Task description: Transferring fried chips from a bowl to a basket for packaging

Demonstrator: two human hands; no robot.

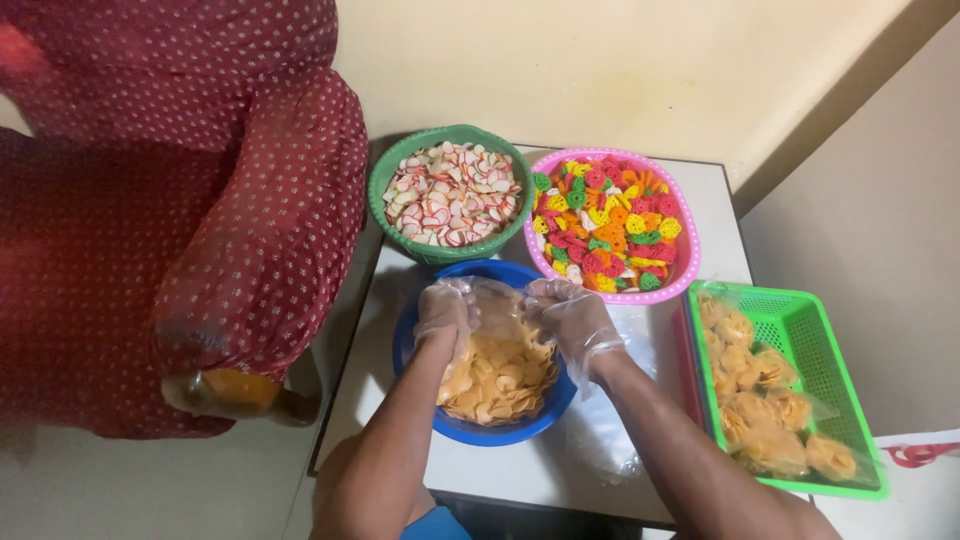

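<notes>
Both my hands wear thin clear plastic gloves. My left hand [446,310] and my right hand [573,318] grip the two sides of a small clear plastic bag [503,302] and hold it over a blue bowl [430,412]. The bowl is full of pale yellow chips [503,378]. Whether the bag has chips in it I cannot tell.
A green bowl [384,187] of white-and-red chips and a pink bowl [686,262] of mixed coloured chips stand at the back of the white table [530,475]. A green basket [812,345] at right holds several filled bags. A person in dotted dark red cloth [200,200] sits at left.
</notes>
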